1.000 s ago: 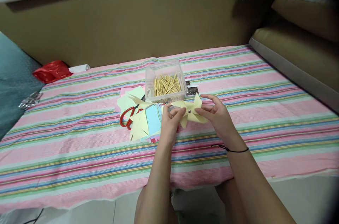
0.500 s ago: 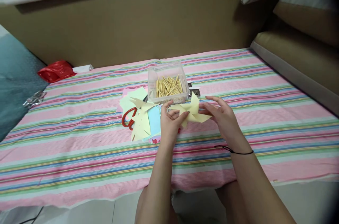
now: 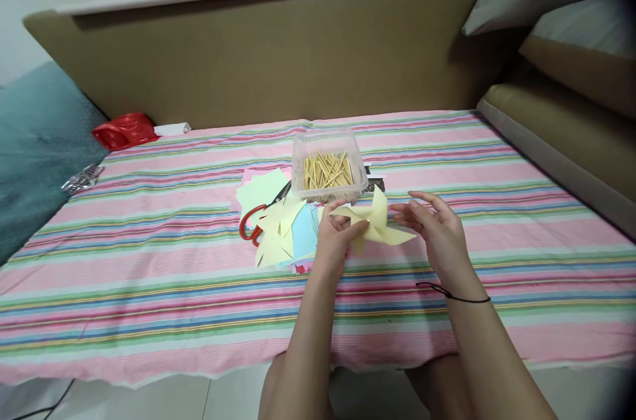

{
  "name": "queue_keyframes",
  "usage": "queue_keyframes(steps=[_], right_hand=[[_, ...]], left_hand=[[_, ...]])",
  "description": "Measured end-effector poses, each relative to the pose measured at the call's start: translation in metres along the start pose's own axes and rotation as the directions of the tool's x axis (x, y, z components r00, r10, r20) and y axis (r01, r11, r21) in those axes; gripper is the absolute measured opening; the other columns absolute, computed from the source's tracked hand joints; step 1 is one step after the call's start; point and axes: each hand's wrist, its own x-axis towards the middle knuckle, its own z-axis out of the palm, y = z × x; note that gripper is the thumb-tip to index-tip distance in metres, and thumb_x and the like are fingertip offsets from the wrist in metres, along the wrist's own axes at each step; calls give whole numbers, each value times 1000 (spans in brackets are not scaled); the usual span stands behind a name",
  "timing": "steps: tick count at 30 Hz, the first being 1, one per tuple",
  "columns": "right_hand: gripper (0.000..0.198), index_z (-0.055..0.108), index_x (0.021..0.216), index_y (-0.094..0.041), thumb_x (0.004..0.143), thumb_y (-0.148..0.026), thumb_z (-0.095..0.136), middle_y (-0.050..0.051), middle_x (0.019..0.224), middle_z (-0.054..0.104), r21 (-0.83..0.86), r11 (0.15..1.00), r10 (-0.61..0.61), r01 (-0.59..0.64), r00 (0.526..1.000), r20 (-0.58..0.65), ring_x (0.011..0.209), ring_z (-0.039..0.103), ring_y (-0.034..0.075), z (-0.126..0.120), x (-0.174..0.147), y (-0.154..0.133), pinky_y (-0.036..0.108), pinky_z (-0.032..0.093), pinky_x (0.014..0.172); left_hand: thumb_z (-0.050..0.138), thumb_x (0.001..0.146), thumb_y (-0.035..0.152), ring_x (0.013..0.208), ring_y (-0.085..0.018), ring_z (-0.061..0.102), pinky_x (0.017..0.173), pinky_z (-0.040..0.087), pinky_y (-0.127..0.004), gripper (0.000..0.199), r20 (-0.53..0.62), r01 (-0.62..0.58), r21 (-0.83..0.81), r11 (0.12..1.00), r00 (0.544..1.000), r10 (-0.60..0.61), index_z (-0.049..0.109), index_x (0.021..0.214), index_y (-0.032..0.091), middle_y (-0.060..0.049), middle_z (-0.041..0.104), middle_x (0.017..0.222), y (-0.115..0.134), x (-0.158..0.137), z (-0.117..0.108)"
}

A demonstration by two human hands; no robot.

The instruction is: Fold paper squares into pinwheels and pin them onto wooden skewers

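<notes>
Head view shows the left hand pinching the pinwheel before the box, thumb hiding some of its middle, long axis crosswise, one blade pointing up, another rightward, the right hand loosely spread, contact unclear.

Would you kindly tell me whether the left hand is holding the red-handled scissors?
No, the left hand pinches the yellow paper pinwheel, while the scissors lie among the paper sheets.

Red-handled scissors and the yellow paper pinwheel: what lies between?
In the head view: pale-yellow cut paper, light-blue paper, then the left hand.
</notes>
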Motion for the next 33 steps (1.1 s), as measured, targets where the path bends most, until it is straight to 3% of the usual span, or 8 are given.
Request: queue_keyframes(steps=[8, 13, 17, 19, 21, 22, 27, 33], right_hand=[[21, 65, 90, -21, 75, -36, 70, 3, 76, 73, -106, 986, -127, 125, 992, -10, 68, 66, 15, 2, -3, 5, 28, 52, 67], [19, 67, 83, -20, 78, -38, 67, 4, 78, 71, -283, 935, -190, 212, 976, 105, 72, 65, 18, 4, -2, 1, 31, 51, 66], [19, 66, 84, -19, 81, -38, 62, 5, 80, 70, -374, 852, -289, 366, 925, 246, 75, 66, 20, 29, 21, -16, 34, 53, 69], [24, 66, 87, -17, 84, -38, 55, 7, 82, 70, -474, 740, -297, 477, 864, 407, 75, 66, 20, 51, 44, -25, 34, 53, 67], [31, 66, 96, -15, 90, -34, 43, 8, 89, 71, -647, 442, -139, 621, 760, 635, 79, 67, 19, 76, 70, -30, 31, 52, 68], [26, 68, 95, -16, 87, -29, 47, 7, 91, 72, -653, 382, -73, 654, 726, 684, 80, 67, 18, 89, 82, -31, 29, 52, 69], [17, 73, 75, -20, 68, -10, 61, 3, 76, 74, -642, 133, 154, 755, 624, 766, 72, 66, 18, 133, 123, -25, 25, 46, 64], [15, 71, 66, -16, 64, -5, 61, 12, 78, 72, -523, -135, 296, 842, 538, 789, 74, 66, 24, 150, 116, -12, 28, 41, 60]], left_hand=[[81, 55, 24, 59, -9, 57, 59, 44, -21, 52, 42, 78, -250, 965, 997, -70, 53, 98, 19, 3, 63, 77, 9, -14, 1], [83, 57, 22, 64, -7, 58, 63, 45, -19, 58, 66, 20, -393, 919, 998, 6, 51, 105, 21, 3, 63, 82, 9, -14, -7], [84, 55, 21, 74, -8, 60, 67, 46, -20, 58, 45, -11, -450, 893, 998, 35, 51, 103, 23, 3, 64, 91, 5, -10, -12], [83, 56, 22, 75, -9, 60, 68, 46, -20, 56, 41, -22, -466, 885, 998, 46, 51, 102, 22, 3, 63, 92, 5, -9, -14], [82, 57, 22, 74, -9, 60, 68, 46, -21, 55, 44, -24, -480, 877, 998, 51, 51, 102, 22, 2, 63, 92, 7, -10, -15], [81, 58, 21, 72, -9, 60, 68, 46, -21, 54, 51, -15, -479, 877, 998, 45, 51, 103, 22, 2, 63, 90, 8, -11, -16], [82, 54, 20, 58, -9, 58, 59, 44, -21, 60, 102, 54, -436, 898, 995, -9, 49, 104, 20, 2, 63, 79, 15, -13, -20], [84, 55, 30, 51, -9, 54, 55, 41, -22, 58, 176, 45, -411, 910, 984, 31, 53, 103, 18, 3, 60, 66, 16, -12, -24]])
